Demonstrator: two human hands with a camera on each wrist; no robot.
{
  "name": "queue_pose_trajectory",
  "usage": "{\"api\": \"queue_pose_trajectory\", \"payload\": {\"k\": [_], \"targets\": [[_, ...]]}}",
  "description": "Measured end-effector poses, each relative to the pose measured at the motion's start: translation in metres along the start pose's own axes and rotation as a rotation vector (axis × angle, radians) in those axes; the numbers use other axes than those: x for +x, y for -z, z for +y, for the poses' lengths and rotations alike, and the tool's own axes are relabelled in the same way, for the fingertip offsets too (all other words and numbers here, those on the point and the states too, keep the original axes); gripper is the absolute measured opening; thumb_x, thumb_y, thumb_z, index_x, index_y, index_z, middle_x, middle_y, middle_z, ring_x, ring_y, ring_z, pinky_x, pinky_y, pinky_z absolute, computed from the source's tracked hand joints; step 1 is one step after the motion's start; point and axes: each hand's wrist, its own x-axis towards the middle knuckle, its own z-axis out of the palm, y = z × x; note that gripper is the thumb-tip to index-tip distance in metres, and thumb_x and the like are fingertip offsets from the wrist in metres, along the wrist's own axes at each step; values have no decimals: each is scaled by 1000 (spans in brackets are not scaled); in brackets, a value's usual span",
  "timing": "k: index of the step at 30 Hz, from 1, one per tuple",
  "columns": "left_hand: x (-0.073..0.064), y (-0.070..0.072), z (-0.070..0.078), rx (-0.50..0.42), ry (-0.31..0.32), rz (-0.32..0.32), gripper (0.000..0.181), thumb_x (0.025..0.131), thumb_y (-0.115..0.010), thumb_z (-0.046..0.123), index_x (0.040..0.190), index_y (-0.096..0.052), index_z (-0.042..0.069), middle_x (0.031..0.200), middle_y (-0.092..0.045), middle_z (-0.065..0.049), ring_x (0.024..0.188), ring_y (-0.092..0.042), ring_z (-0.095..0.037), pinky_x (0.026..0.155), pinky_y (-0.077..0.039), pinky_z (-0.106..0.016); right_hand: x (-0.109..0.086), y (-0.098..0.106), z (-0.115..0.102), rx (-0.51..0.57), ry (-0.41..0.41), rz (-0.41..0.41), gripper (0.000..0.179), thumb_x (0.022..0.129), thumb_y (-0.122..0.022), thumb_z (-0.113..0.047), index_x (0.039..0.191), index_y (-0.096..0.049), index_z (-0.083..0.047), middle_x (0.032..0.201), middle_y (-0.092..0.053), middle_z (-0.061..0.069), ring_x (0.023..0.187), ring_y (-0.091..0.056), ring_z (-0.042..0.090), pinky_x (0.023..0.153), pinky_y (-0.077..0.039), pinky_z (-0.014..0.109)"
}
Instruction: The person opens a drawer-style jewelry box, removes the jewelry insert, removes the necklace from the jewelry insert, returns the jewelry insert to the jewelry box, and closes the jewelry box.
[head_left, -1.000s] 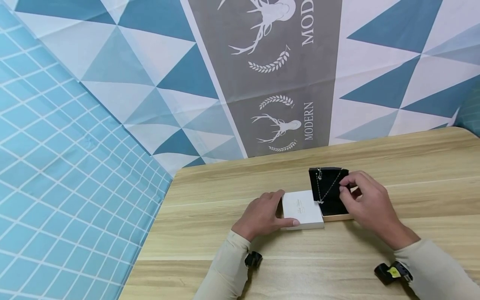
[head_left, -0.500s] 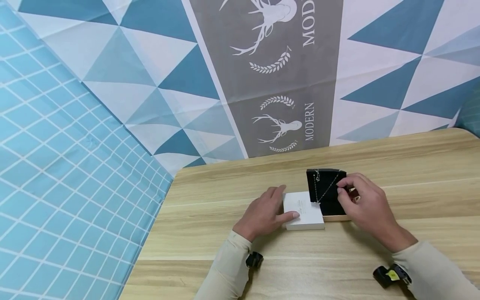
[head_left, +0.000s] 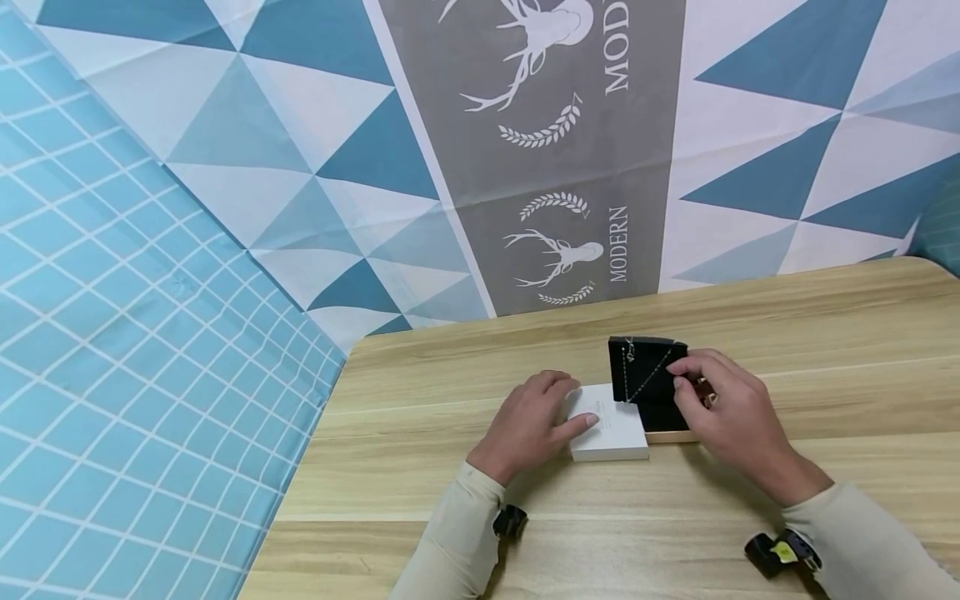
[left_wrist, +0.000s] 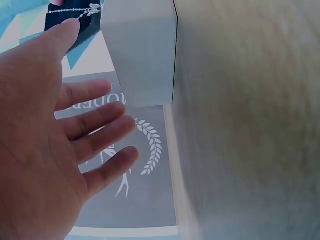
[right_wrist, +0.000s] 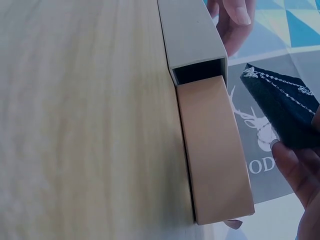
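My right hand (head_left: pixel 723 408) pinches a black necklace pad (head_left: pixel 645 358) by its right edge between thumb and fingers. The pad is tilted up above the jewelry box. A thin silver chain necklace with a small pendant (right_wrist: pixel 250 73) is strung across the pad. Below, a tan drawer (right_wrist: pixel 215 155) with a black inside sticks out of the right end of a white sleeve (head_left: pixel 611 429). My left hand (head_left: pixel 525 425) is at the sleeve's left end, thumb over its top. In the left wrist view its fingers are spread and relaxed beside the sleeve.
The box lies on a wood-grain table (head_left: pixel 420 475). A patterned cloth (head_left: pixel 570 183) with deer prints hangs behind the table's far edge. To the left is a blue checked cloth (head_left: pixel 150 333). A small ribbon tab (right_wrist: pixel 233 224) shows at the drawer's end.
My right hand has moved slightly left with the necklace pad, which now overlaps more of the sleeve. My left hand's fingers have shifted slightly right over the sleeve's far corner.
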Motion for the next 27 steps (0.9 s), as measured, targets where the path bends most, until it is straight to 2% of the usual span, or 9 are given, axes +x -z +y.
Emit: {"api": "queue_pose_trajectory", "payload": {"k": [9, 13, 17, 20, 24, 27], "targets": [[0, 2, 3, 34, -50, 35, 48, 100, -55, 53, 126, -68, 15, 135, -58, -3, 120, -57, -20, 97, -48, -38, 1, 1, -4, 5, 19, -16, 22, 81, -59, 7, 97, -72, -1, 99, -68, 7, 69, -50, 2, 57, -42, 16], [0, 1, 4, 53, -107, 77, 42, 101, -56, 50, 121, -70, 15, 131, -61, -1, 120, -57, -17, 98, -47, -36, 0, 0, -4, 8, 55, 26, 21, 79, -59, 6, 94, -72, 0, 99, -69, 10, 68, -50, 2, 56, -42, 17], [2, 1, 5, 51, -179, 138, 36, 101, -58, 45, 114, -74, 16, 120, -67, 2, 113, -61, -14, 96, -48, -32, 0, -1, -6, 10, 62, 39, 21, 78, -59, 5, 93, -72, 0, 100, -70, 12, 68, -49, 2, 55, -41, 17], [2, 1, 7, -24, -207, 163, 31, 101, -59, 41, 109, -76, 15, 112, -70, 3, 108, -63, -11, 94, -48, -29, 0, -2, -9, 8, 60, 40, 21, 77, -60, 5, 93, -72, 0, 99, -69, 12, 67, -48, 2, 54, -40, 17], [3, -1, 15, -146, -202, 151, 28, 102, -59, 38, 105, -76, 15, 105, -72, 5, 102, -65, -8, 92, -48, -25, 0, -4, -12, 7, 63, 55, 21, 77, -59, 4, 93, -72, 0, 98, -69, 11, 66, -48, 2, 54, -39, 17], [3, -3, 21, -156, -185, 153, 29, 102, -59, 39, 102, -76, 16, 101, -72, 5, 98, -65, -8, 89, -49, -24, 1, -5, -14, 15, 67, 68, 21, 78, -58, 3, 92, -72, 0, 97, -69, 10, 67, -48, 2, 54, -40, 16]]}}
